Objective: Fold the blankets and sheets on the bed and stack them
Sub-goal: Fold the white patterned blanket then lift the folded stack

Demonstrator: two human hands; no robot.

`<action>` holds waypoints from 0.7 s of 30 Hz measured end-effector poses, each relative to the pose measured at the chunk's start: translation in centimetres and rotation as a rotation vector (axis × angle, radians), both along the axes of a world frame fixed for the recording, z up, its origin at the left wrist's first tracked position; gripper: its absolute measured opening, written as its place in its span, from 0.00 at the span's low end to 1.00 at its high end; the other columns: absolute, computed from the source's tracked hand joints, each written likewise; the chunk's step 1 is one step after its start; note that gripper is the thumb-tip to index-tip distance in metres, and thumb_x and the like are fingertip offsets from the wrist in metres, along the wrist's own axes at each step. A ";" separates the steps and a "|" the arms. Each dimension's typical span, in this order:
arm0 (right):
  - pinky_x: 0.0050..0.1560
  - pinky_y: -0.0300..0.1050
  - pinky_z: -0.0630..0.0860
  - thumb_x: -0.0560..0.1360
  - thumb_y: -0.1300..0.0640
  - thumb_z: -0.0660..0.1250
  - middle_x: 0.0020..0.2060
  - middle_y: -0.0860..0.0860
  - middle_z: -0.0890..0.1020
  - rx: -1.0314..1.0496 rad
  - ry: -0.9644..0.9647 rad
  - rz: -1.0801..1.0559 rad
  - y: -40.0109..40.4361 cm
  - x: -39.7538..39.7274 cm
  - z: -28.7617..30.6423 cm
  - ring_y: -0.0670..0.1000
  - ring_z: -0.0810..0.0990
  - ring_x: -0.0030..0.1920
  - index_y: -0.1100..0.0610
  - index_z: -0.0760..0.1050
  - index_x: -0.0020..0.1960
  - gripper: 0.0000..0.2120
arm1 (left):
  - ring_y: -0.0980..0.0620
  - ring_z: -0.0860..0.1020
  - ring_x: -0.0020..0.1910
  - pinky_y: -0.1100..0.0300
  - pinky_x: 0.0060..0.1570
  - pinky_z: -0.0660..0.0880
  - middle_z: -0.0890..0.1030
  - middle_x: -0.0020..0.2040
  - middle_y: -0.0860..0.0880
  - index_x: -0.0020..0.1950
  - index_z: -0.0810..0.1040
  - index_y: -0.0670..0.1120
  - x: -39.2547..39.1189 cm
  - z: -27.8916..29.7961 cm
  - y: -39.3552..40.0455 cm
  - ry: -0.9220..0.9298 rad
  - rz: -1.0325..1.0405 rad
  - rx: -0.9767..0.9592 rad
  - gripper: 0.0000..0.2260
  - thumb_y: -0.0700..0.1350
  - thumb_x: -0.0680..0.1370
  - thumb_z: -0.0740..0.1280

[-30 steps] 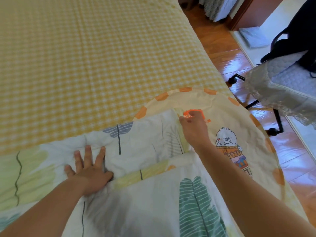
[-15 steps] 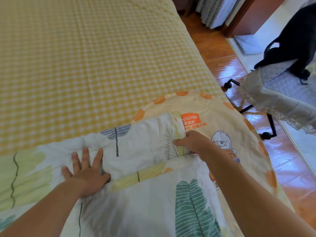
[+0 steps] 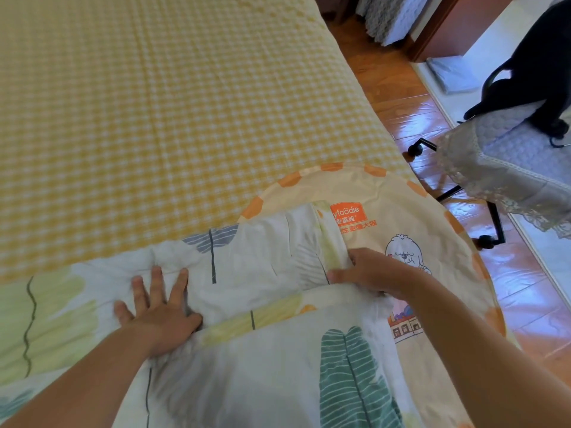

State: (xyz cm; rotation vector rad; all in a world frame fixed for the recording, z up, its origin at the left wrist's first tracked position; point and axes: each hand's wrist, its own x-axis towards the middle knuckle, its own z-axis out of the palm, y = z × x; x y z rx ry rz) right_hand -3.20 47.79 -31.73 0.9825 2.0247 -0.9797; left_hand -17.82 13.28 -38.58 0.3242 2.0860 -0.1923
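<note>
Your right hand (image 3: pixel 369 273) has drawn back from the orange logo toward you and now pinches the turned edge of the leaf-print sheet (image 3: pixel 253 261); the fold is being tucked, not yet squared. Your left hand (image 3: pixel 157 313) stays flat, fingers spread, pinning the thin, softly creased cotton. The sheet lies across the near end of the bed (image 3: pixel 154 118), overlapping a round, smooth cartoon-printed mat (image 3: pixel 417 217) on the puckered yellow gingham cover.

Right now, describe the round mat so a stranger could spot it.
Start at the yellow checked bed and go to its near right corner. The round cream mat lies there, partly under the leaf-print quilt; only it has orange rim patches and a cartoon dog.
</note>
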 end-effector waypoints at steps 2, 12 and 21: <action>0.49 0.49 0.81 0.69 0.38 0.75 0.47 0.51 0.84 0.096 -0.107 0.136 1.0 -0.3 0.1 0.53 0.83 0.47 0.54 0.80 0.55 0.24 | 0.39 0.24 0.76 0.32 0.74 0.36 0.20 0.75 0.49 0.77 0.26 0.62 0.0 -0.2 0.0 0.002 -0.003 -0.004 0.42 0.66 0.79 0.57; 0.62 0.55 0.70 0.77 0.54 0.64 0.55 0.53 0.78 0.712 0.731 0.494 -11.4 1.1 -2.8 0.57 0.74 0.56 0.57 0.76 0.62 0.14 | 0.40 0.25 0.77 0.33 0.75 0.35 0.22 0.77 0.49 0.79 0.30 0.62 -0.1 0.0 -0.9 0.034 0.037 0.076 0.42 0.67 0.79 0.58; 0.59 0.55 0.74 0.60 0.50 0.64 0.44 0.50 0.80 0.592 0.435 0.759 -11.8 2.5 -3.2 0.58 0.80 0.48 0.53 0.80 0.57 0.26 | 0.41 0.80 0.56 0.46 0.55 0.74 0.82 0.56 0.48 0.62 0.78 0.53 1.7 3.8 -19.2 0.559 0.031 0.372 0.25 0.62 0.77 0.49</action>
